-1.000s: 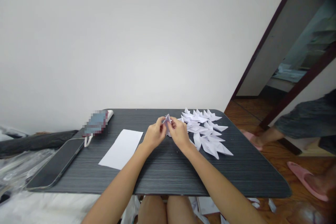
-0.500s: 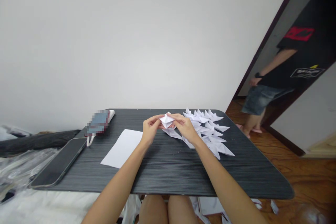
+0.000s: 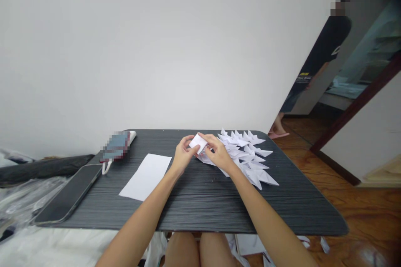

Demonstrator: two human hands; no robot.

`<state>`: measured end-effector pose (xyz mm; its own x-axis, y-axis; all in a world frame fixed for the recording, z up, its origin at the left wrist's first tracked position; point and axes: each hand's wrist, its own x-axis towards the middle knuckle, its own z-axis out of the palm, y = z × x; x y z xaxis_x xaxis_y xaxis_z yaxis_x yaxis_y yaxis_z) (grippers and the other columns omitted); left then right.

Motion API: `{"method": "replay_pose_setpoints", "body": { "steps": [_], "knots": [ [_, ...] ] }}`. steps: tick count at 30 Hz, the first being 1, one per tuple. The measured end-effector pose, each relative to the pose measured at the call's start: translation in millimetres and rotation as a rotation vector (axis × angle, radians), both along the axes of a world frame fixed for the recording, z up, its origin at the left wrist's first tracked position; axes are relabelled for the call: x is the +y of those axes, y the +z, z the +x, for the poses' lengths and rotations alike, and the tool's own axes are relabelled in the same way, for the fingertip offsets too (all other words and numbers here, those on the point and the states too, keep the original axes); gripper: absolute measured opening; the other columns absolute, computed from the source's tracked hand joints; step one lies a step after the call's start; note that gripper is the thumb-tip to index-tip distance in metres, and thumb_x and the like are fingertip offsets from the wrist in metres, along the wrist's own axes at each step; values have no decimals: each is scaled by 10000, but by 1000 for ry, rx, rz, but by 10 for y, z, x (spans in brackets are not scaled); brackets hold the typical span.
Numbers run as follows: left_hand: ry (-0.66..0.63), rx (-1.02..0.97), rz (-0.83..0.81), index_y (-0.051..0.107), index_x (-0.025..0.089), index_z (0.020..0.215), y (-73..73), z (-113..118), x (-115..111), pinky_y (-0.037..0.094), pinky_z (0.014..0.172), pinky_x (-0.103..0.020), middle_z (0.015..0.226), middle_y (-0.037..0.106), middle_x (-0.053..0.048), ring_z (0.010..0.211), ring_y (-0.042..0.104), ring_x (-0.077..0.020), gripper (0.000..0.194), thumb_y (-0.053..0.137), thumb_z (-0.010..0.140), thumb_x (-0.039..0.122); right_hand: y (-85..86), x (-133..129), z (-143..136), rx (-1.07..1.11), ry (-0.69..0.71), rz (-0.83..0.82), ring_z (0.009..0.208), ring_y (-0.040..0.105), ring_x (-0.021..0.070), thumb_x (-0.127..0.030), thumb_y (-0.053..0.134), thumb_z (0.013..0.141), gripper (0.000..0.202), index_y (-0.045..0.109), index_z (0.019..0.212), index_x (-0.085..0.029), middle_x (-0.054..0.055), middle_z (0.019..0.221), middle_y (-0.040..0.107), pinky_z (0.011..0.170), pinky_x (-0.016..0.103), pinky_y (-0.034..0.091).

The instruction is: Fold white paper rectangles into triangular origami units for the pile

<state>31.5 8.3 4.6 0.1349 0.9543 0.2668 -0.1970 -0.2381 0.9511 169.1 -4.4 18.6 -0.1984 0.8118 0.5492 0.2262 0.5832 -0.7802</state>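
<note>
A small square of folded white paper (image 3: 198, 142) is held above the dark table between both my hands. My left hand (image 3: 184, 152) pinches its left and lower side, thumb on top. My right hand (image 3: 216, 149) grips its right side, with the index finger along the upper edge. Just right of my right hand lies a pile of folded paper boats (image 3: 250, 156), partly covered by that hand. Left of my left forearm, a flat white sheet of paper (image 3: 146, 177) rests on the table.
The dark wood-grain table (image 3: 194, 212) has a black phone (image 3: 69, 196) at its left edge. A pixelated device (image 3: 115, 146) with a white cable lies behind it. Plastic wrapping (image 3: 25, 192) is heaped at left. Beyond the table's right side, a person (image 3: 316, 62) is in the doorway.
The folded paper, diamond-shaped with open layers before, now shows as a flat, tilted square. My left thumb has moved onto it. The person at right has moved farther off through the doorway.
</note>
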Motion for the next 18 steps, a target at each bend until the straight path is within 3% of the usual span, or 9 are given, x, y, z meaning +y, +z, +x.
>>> {"method": "replay_pose_setpoints", "body": {
  "steps": [2,5,9,14,18],
  "knots": [
    [21,68,41,467,123,1023,-13,-8,-3,473,521,-224,967,571,-92,573,585,-105,458,645,630,275,6,23,7,107,3,-137,755,562,136,-164,467,715,452,490,1165,-191,78,1014,543,640,264,475],
    [33,196,160,483,132,1049,-34,-13,-31,487,625,-252,1024,551,-96,701,595,-138,430,618,666,273,-5,65,30,194,-38,-283,748,584,168,-286,514,720,362,583,1042,-136,93,914,621,686,311,472],
    [16,313,273,480,142,1072,-34,0,-84,482,665,-253,1018,554,-85,747,585,-143,405,584,701,269,-4,70,62,256,-20,-297,795,591,190,-310,588,666,273,644,862,-127,87,870,651,732,318,456],
    [18,381,296,489,135,1045,-33,19,-113,478,643,-249,967,568,-77,722,578,-140,376,571,707,278,28,51,91,345,2,-353,713,596,165,-290,620,628,224,635,777,-123,68,772,658,678,285,455],
    [1,400,281,542,133,999,-65,44,-125,476,652,-263,897,592,-69,717,573,-151,339,570,703,297,24,66,94,315,-59,-360,644,584,160,-283,639,599,193,634,694,-116,66,701,649,613,271,449]
  ]
}}
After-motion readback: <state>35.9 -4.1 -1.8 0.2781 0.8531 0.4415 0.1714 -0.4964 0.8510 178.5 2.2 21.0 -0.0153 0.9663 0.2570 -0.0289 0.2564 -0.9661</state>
